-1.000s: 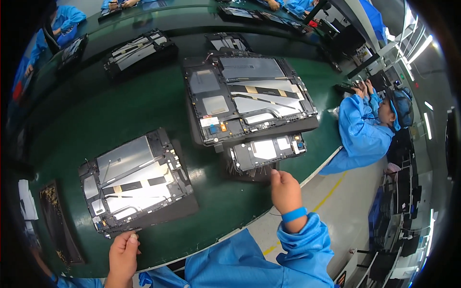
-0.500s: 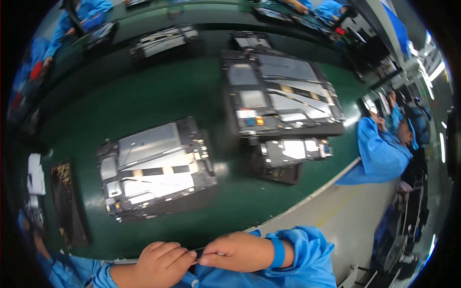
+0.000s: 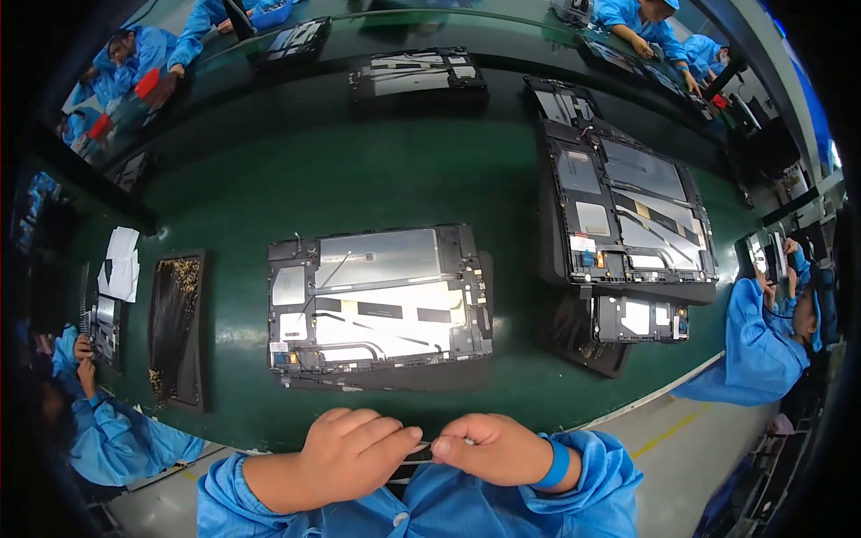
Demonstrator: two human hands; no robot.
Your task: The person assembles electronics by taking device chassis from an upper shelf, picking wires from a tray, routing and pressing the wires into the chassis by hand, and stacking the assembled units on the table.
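Note:
My left hand (image 3: 357,455) and my right hand (image 3: 493,451) meet just in front of the table's near edge, fingers closed in a pinch. A thin pale strip (image 3: 417,462) runs between their fingertips; most of it is hidden, so its kind cannot be told. A small white bit also shows at the right fingers. Beyond the hands, a flat black device housing (image 3: 381,260) with silver panels, cables and a small blue-orange part lies on a dark pad. Neither hand touches it.
A black tray (image 3: 199,359) of small gold-coloured pieces and white sheets (image 3: 121,264) lie left on the green table (image 3: 359,179). Right stand stacked housings (image 3: 641,166) and a smaller unit (image 3: 637,318). Co-workers in blue sit left (image 3: 99,439), right (image 3: 762,332) and across.
The view has swung, so the table and housings appear farther right and more level. Both hands stay together, pinching, and appear slightly higher and farther right.

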